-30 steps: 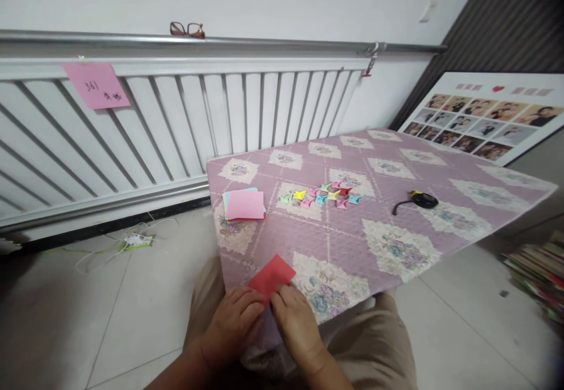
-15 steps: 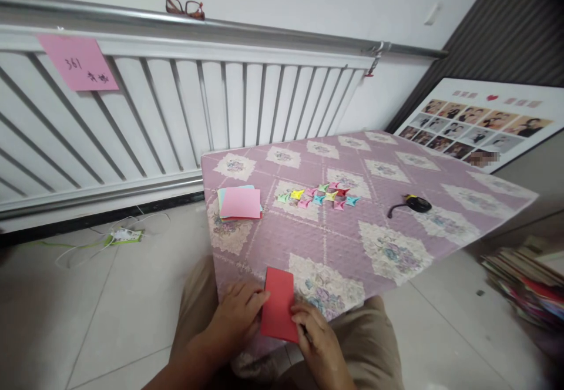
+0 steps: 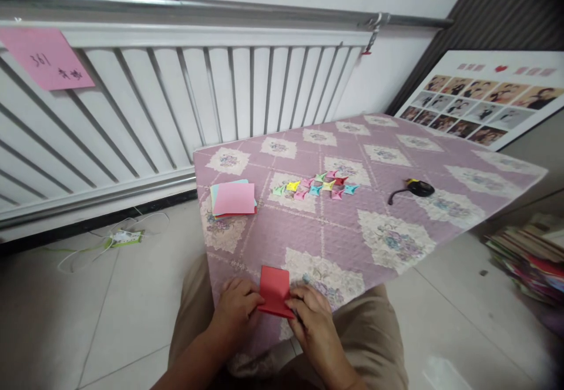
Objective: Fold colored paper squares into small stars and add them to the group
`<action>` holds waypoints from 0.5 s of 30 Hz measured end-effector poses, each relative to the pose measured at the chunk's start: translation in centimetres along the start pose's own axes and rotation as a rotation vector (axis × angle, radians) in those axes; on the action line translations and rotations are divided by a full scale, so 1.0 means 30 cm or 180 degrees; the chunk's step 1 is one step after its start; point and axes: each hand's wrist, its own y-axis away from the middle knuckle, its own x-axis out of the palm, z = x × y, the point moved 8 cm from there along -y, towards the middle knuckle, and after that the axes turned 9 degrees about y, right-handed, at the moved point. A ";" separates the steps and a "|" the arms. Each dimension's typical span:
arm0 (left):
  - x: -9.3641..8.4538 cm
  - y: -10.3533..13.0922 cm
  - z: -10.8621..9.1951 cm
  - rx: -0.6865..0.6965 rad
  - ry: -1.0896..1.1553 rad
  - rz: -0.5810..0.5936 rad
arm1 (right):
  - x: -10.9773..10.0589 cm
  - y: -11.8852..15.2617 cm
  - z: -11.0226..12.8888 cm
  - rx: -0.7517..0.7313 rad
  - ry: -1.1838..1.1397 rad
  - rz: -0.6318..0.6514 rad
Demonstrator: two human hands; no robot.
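One pink note (image 3: 48,58) on the radiator (image 3: 147,96), then a power strip (image 3: 126,238) on the floor (image 3: 145,296). Paper stack (image 3: 233,198) at the table's (image 3: 291,234) left side. Left hand (image 3: 235,311) pinches the lower left of red paper (image 3: 275,284) at the near corner; right hand (image 3: 312,313) pinches its lower right. Folded pieces (image 3: 328,185) beyond (well clear of both hands), then black corded object (image 3: 420,188), photo board (image 3: 480,60).

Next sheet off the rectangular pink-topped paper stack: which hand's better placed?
Left, probably. The left hand has the rectangular pink-topped paper stack almost straight ahead; the right hand sits farther off, across the folded red paper. Both touch that red paper, so the left would need to let go first.
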 end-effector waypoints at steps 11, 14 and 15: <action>0.001 -0.016 0.038 -0.0712 -0.0118 -0.0042 | 0.004 -0.004 -0.024 0.0475 -0.0040 -0.0160; 0.005 -0.021 0.039 -0.0805 -0.0141 0.0009 | -0.001 -0.012 -0.024 0.0580 -0.0037 -0.0279; 0.006 -0.022 0.040 -0.0832 -0.0150 0.0015 | -0.003 -0.014 -0.025 0.0610 -0.0029 -0.0327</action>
